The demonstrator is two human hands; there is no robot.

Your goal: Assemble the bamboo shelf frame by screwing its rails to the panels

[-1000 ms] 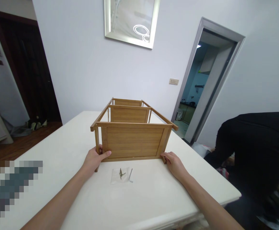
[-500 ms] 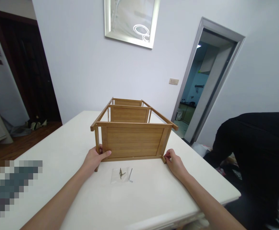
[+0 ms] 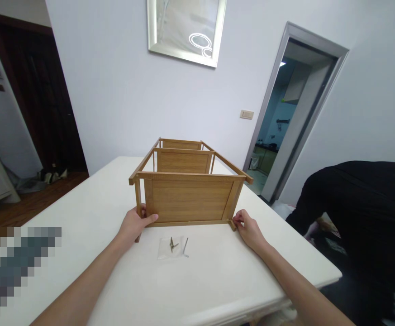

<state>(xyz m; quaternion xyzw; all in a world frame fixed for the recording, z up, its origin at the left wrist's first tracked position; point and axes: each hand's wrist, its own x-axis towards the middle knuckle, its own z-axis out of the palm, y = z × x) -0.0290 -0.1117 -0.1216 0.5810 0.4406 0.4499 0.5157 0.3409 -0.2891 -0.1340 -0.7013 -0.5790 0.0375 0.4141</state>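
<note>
A wooden shelf rack lies on its side on the white table, its end panel facing me. My left hand is closed around the lower left corner, thumb on the panel's face and fingers behind the edge. At the lower right corner, my right hand has its fingertips pinched beside the short leg end; anything small between them is hidden. In front of the panel sits a clear plastic bag with several brass-coloured screws. A silver hex key lies just right of it.
A pixelated dark patch covers the table's left side. To the right, a person in black bends over beside the table, near its right edge. Behind are a wall with a framed picture and a doorway.
Both hands keep their places on the rack, with hardly any visible movement. The person at the right has shifted slightly, and the view has moved a little.
</note>
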